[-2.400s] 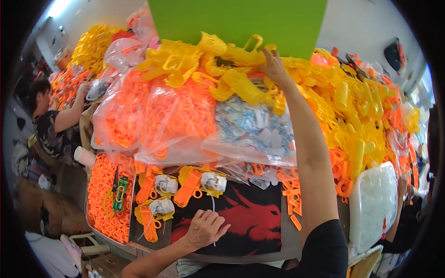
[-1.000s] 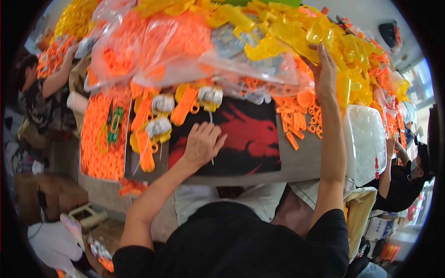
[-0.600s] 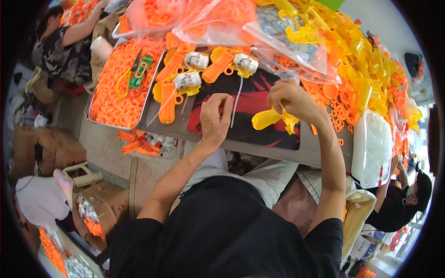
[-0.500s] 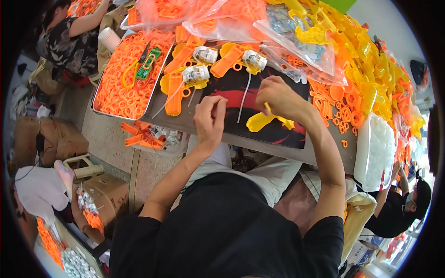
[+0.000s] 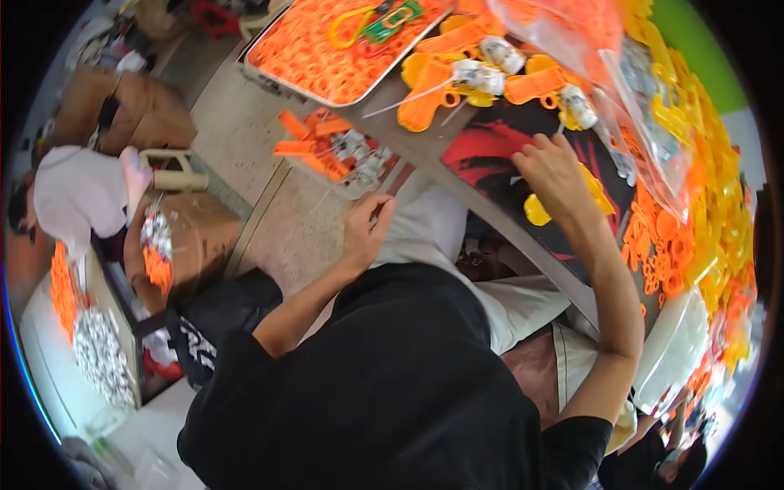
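Note:
My left hand is off the table's near edge, loosely curled, thumb and forefinger apart, nothing visible in it. Close by, lower than the tabletop, is a tub of orange parts and white-silver pieces. My right hand is over a black and red mat, its fingers curled in. What they hold, if anything, is hidden; a small whitish tip shows beside them. Under that hand a yellow plastic shell is partly covered. Beyond the mat lie several orange-and-yellow pieces with white cylinders and thin pale wires.
A metal tray of orange rings holds a yellow-handled tool and a green item. Loose orange parts, a white tub and heaped yellow shells are at right. Cartons and another person are at left.
My view has turned leftward. My left hand has moved from above the mat to beyond the table edge, towards the tub. The right hand stays by the yellow shell.

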`<move>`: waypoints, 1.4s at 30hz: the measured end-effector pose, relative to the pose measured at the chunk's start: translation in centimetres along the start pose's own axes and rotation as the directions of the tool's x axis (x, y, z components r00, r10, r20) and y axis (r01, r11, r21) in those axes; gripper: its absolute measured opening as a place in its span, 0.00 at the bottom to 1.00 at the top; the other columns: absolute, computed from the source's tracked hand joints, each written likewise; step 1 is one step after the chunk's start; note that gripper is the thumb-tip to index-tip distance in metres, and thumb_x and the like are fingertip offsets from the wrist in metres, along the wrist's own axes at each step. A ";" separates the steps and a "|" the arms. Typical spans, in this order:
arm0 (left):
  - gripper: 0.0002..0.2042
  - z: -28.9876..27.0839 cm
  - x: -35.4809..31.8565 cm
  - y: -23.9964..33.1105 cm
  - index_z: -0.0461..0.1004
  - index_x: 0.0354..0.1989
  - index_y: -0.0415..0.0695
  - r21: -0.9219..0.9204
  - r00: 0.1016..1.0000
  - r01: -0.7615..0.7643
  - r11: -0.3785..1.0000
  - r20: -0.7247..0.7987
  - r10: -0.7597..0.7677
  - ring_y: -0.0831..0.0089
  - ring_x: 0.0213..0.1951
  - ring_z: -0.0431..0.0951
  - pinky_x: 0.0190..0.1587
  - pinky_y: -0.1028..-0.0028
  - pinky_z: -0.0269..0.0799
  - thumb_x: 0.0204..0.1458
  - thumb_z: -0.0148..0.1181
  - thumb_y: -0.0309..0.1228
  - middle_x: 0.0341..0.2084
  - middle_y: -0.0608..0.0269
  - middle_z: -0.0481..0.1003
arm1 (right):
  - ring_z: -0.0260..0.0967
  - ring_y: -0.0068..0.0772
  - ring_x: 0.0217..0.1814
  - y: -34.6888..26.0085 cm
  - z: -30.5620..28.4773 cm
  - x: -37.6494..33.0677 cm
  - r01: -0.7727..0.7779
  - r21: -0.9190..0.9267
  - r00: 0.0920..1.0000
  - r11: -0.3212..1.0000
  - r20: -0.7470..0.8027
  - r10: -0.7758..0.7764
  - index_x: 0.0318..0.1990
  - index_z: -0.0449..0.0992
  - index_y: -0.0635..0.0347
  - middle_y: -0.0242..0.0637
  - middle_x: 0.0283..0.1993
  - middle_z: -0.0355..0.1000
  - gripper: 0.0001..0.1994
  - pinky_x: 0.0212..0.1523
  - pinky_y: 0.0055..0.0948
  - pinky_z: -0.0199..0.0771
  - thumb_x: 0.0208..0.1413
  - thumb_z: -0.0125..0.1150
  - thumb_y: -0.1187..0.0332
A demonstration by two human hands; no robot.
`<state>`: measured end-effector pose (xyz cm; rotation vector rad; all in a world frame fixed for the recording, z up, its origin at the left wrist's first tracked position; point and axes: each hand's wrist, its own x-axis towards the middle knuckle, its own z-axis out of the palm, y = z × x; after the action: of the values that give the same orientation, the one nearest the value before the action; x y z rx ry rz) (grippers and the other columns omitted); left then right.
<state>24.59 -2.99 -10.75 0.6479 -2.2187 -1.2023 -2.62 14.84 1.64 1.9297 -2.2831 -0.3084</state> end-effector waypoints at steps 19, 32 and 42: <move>0.18 7.2 11.3 -22.6 0.76 0.49 0.42 0.654 0.929 -0.106 0.749 -0.202 0.309 0.44 0.51 0.78 0.49 0.54 0.73 0.52 0.64 0.37 0.49 0.49 0.78 | 0.52 0.48 0.76 -7.8 4.8 -6.6 -0.757 0.214 0.576 0.617 -0.226 0.786 0.69 0.67 0.51 0.44 0.74 0.56 0.25 0.75 0.55 0.40 0.67 0.55 0.58; 0.17 -0.4 11.3 -17.3 0.81 0.43 0.38 -0.102 0.962 0.265 0.959 -0.047 -0.271 0.68 0.32 0.80 0.40 0.68 0.75 0.47 0.73 0.33 0.33 0.56 0.82 | 0.44 0.51 0.78 -7.5 6.0 0.5 -0.681 0.405 0.554 0.610 -0.261 0.791 0.69 0.65 0.57 0.48 0.75 0.51 0.29 0.75 0.63 0.28 0.68 0.52 0.50; 0.22 -2.6 7.5 -17.1 0.74 0.51 0.44 0.412 0.949 0.057 0.909 -0.306 0.079 0.47 0.53 0.72 0.55 0.55 0.68 0.44 0.66 0.23 0.47 0.48 0.75 | 0.44 0.47 0.79 -7.4 6.3 0.3 -0.717 0.357 0.551 0.598 -0.235 0.801 0.71 0.64 0.52 0.44 0.77 0.51 0.29 0.76 0.58 0.26 0.69 0.49 0.48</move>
<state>23.43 -17.62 -22.58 0.9220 -2.2015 -0.5580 2.96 13.77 -6.25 0.7288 -2.6581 0.4106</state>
